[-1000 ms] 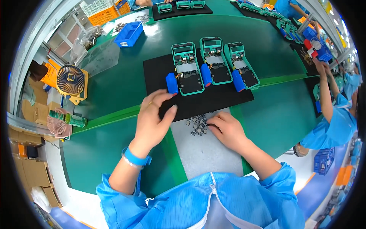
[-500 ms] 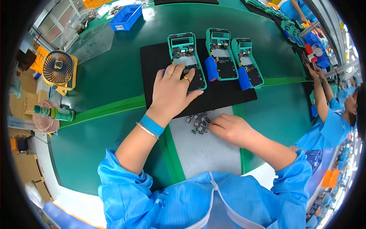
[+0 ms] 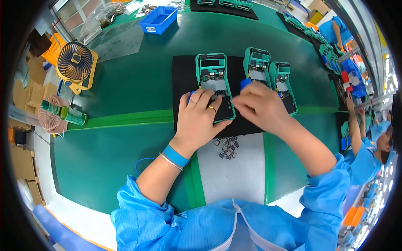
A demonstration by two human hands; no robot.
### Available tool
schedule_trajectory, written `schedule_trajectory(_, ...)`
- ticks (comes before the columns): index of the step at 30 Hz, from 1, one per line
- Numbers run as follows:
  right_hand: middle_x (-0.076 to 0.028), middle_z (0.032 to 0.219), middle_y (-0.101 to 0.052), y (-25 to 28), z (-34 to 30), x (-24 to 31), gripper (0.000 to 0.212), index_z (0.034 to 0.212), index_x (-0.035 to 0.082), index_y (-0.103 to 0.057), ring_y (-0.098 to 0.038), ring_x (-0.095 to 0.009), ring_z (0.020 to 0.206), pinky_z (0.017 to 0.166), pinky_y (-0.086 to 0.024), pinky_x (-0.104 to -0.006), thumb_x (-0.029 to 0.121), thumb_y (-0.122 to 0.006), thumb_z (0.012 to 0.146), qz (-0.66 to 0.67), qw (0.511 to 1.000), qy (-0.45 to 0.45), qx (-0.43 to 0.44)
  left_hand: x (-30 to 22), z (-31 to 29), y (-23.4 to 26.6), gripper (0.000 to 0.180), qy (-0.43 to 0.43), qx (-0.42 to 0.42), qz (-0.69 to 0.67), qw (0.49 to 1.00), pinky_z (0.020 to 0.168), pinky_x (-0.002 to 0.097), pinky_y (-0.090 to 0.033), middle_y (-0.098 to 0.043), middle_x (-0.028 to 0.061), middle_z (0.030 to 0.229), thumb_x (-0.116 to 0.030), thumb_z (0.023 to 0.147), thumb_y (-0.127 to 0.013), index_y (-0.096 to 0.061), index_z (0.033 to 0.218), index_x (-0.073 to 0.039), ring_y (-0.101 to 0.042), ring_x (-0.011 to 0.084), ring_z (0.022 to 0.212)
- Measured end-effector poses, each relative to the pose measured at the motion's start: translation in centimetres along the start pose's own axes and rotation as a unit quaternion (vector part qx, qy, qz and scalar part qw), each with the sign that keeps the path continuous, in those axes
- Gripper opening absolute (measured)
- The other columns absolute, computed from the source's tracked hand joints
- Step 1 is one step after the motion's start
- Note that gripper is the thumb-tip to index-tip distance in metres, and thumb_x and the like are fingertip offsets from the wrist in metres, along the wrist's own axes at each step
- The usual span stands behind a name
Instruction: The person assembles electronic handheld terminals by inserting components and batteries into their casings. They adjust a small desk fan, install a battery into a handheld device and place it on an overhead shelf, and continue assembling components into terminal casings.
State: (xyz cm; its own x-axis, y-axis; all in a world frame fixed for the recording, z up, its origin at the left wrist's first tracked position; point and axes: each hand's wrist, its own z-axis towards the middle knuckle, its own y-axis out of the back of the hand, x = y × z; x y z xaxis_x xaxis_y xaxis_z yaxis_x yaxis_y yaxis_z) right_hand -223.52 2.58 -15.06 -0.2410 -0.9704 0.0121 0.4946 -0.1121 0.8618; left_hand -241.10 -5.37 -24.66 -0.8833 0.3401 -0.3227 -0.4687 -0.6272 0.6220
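1. Teal plastic open device housing point(image 3: 214, 85), the leftmost of three, lies on the black rectangular mat point(image 3: 184, 83) in the middle of the green tabletop point(image 3: 125, 96); your left hand point(image 3: 200, 118) rests flat on its lower end, fingers point(image 3: 197, 100) spread and pressing down, pinching nothing.
2. Your right hand point(image 3: 261, 108) hovers over the gap beside the middle teal housing point(image 3: 256, 67), fingers curled together near a small blue cylindrical part point(image 3: 245, 83); I cannot tell whether they grip it.
3. Pressing unevenly could, I judge, tip or slide the housing across the mat and disturb the exposed parts inside.
4. Your forearms pass over the loose small grey metal pieces point(image 3: 227, 146) on the pale grey sheet point(image 3: 234, 175); a sleeve could scatter them.
5. Half a second ago your right hand lay low by those pieces; it has since risen to the housings, while your left stayed put.
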Motion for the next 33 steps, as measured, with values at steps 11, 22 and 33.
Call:
schedule_trajectory(11,-0.003,0.079,-0.049,-5.3,2.9,-4.4,0.013,0.072,0.009,-0.058,-0.057,-0.02,0.081,0.055,-0.052,-0.031,0.01,-0.069,0.066,-0.176,0.982,0.043,0.052,0.0,0.3,0.2,0.056,0.019,0.001,-0.03,0.999,0.1,0.0447,-0.037,-0.057,0.008,0.118,-0.039,0.065,-0.083,-0.071,0.109,-0.006,-0.049,0.0259,0.121)
schedule_trajectory(22,-0.002,0.079,-0.051,-4.8,4.0,-3.4,0.01,0.069,0.01,-0.059,-0.057,-0.017,0.082,0.055,-0.05,-0.0268,0.012,-0.067,0.064,-0.274,0.952,0.084,0.108,0.0,0.5,0.3,0.055,0.025,0.005,-0.026,0.999,0.101,0.0452,-0.036,-0.057,0.008,0.118,-0.04,0.066,-0.082,-0.071,0.109,-0.006,-0.047,0.0251,0.122)
schedule_trajectory(33,0.001,0.079,-0.054,-4.6,5.0,-4.0,0.008,0.067,0.013,-0.06,-0.055,-0.014,0.085,0.053,-0.047,-0.0239,0.017,-0.068,0.066,-0.285,0.938,0.15,0.131,-0.2,0.5,0.3,0.054,0.025,0.015,-0.024,0.999,0.101,0.0451,-0.036,-0.056,0.0084,0.12,-0.04,0.068,-0.081,-0.071,0.109,-0.006,-0.046,0.0251,0.122)
